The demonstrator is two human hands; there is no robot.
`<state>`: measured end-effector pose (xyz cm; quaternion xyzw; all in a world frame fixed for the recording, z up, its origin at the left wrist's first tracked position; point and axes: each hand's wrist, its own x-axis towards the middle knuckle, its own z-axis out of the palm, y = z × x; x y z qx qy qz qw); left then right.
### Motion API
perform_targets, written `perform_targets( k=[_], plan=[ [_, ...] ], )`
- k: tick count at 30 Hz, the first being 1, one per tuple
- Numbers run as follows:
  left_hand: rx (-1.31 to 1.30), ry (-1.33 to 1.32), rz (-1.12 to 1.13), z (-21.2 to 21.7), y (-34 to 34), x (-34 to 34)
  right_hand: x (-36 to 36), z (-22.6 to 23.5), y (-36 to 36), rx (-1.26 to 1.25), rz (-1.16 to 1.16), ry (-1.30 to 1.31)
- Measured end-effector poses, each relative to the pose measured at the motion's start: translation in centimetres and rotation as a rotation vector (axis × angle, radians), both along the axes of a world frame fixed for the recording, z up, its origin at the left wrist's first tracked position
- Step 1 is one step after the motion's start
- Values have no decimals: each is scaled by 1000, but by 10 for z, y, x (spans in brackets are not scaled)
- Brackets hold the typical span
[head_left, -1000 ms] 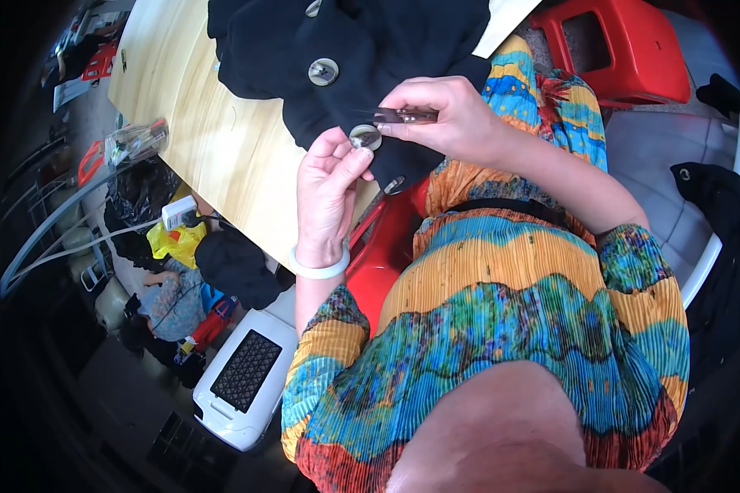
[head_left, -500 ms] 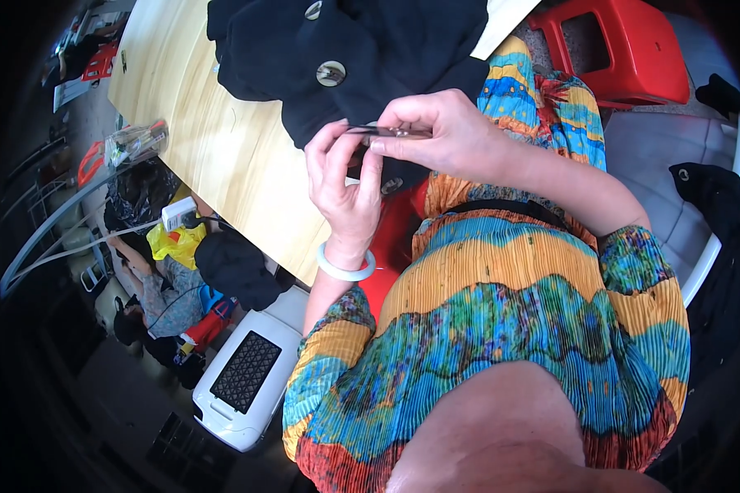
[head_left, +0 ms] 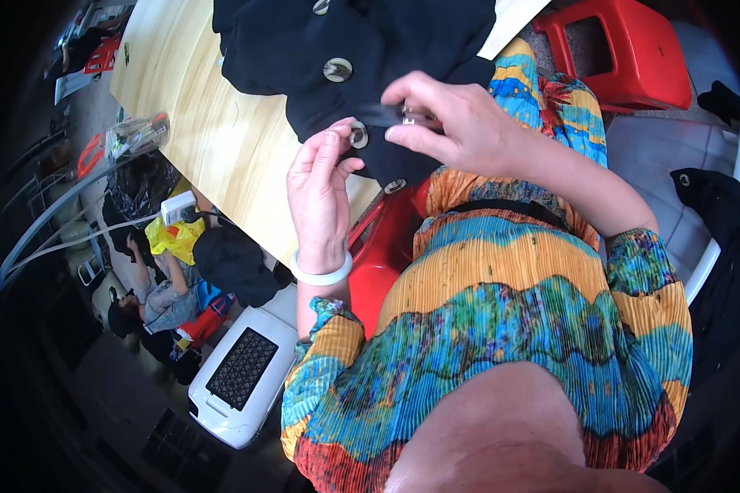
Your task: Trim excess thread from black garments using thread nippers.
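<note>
A black garment with large pale-rimmed, dark-centred buttons is bunched over the table edge and hangs toward my lap. My left hand, with a white bangle at the wrist, pinches the cloth beside one button between thumb and fingertips. Just right of that button, my right hand is curled around small metal thread snips. Their blades are smeared by motion and lie over the black cloth, toward the button. Another button shows flat on the garment farther up, and one at its lower edge.
The garment lies on a pale wooden table. A red stool stands at far right, beside a grey seat with dark cloth. To the left are a white device with a black grille, a yellow bag and another person.
My hands have moved apart: the left went down and left, uncovering the button, while the right shifted slightly right with the snips. The garment has shifted a little right.
</note>
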<state>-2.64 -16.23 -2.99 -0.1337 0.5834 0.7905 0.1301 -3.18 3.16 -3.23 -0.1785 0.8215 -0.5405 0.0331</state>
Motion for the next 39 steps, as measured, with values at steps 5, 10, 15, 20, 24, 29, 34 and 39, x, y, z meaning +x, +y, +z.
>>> perform_targets(
  k=[5, 10, 15, 20, 24, 29, 34, 39],
  plan=[
    [134, -99, -33, 5, 0, -1, 3, -2, -5, 138, 70, 196],
    [225, -57, 5, -4, -2, 0, -1, -3, -10, 228, 43, 262],
    [249, -23, 25, -4, 3, 3, 0, -2, -14, 265, 33, 286],
    [243, 4, 25, -5, 7, 4, 0, -3, -17, 274, 4, 350],
    [238, 29, 9, -6, 5, 4, -1, -12, -15, 155, -39, 256],
    [10, -20, 122, -13, -2, 6, -8, -26, -4, -56, -183, -85],
    [-456, -31, -146, -13, 1, 9, -4, -32, -5, -131, -170, -68],
    [-209, -158, -201, -17, -12, 7, -1, -25, -3, -176, -165, -58]
  ],
)
